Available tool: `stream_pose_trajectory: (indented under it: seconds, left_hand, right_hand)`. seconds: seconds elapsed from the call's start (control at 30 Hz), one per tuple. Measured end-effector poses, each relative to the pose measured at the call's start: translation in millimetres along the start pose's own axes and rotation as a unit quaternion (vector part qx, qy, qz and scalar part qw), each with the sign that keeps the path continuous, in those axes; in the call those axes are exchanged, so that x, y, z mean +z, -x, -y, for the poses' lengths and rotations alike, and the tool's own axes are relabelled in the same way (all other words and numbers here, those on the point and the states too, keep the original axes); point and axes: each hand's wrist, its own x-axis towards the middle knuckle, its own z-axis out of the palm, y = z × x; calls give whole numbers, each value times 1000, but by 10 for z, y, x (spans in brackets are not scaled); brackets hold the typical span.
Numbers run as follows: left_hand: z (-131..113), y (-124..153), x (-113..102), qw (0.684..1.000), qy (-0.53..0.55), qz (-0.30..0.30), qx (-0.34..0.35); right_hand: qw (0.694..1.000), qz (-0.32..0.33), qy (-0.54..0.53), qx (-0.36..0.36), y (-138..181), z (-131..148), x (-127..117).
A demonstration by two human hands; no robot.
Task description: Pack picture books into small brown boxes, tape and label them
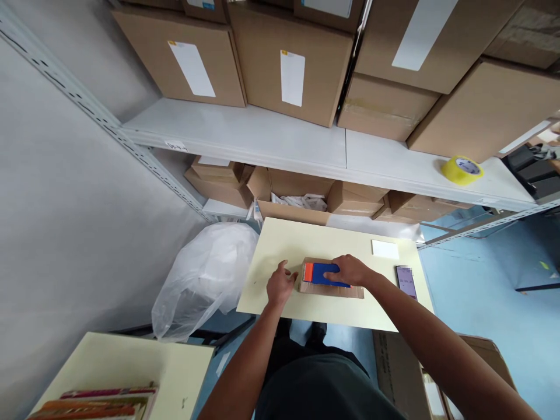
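Note:
A small brown cardboard box [335, 290] lies on the cream table [280, 242] in front of me. On top of it is a flat blue object with an orange end [317, 273]; its exact kind does not show. My right hand [351, 270] grips this blue-and-orange object from above, thumb on its near side and fingers over its far side. Just left of the box is my left hand [280, 284], its fingers apart and holding nothing. Its thumb comes close to the box's left end; whether they touch, I cannot tell.
A phone [406, 281] and a white card [385, 249] lie on the table's right. Yellow tape [462, 170] sits on the shelf [280, 137] below large cartons [289, 64]. A plastic bag [205, 268] bulges at left; books [100, 403] lie on another table.

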Motion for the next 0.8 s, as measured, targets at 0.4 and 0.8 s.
stream_pose_trajectory:
  seconds: [0.4,0.8]
  left_hand:
    - [112,529,281,974,73,78,197]
    - [-152,2,98,934,-95,104,330]
  right_hand:
    - [1000,-10,-1,-17,-52,-40,47]
    - [999,-8,-29,-33,-39,-122,-21]
